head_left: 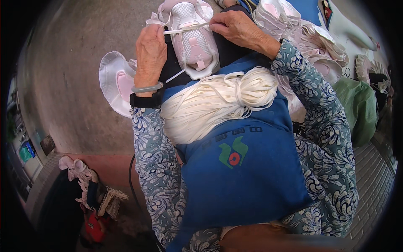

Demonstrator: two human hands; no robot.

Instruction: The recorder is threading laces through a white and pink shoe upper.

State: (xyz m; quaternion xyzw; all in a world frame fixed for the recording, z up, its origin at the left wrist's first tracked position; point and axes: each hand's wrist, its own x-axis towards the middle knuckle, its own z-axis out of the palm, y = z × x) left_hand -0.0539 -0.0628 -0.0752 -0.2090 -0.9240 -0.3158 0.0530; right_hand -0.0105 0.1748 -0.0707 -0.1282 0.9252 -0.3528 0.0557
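A pink and white shoe upper [197, 46] lies over my knees, its mesh tongue facing up. A white shoelace [180, 30] stretches across it between my two hands, crossed or knotted near the middle. My left hand [151, 49] is closed in a pinch on the lace at the left side of the upper. On the right, my right hand [240, 28] pinches the lace's other side, with the fingertips close to the upper. A thick bundle of white laces [218, 98], tied near its right end, rests on my blue apron [247, 176].
Another white and pink upper [115, 84] sits left of my left wrist. Stacks of similar uppers [310, 42] are piled at the right, beside a green plastic bag [356, 107]. At lower left, more uppers [77, 168] hang near a bundle of cream cords [112, 201].
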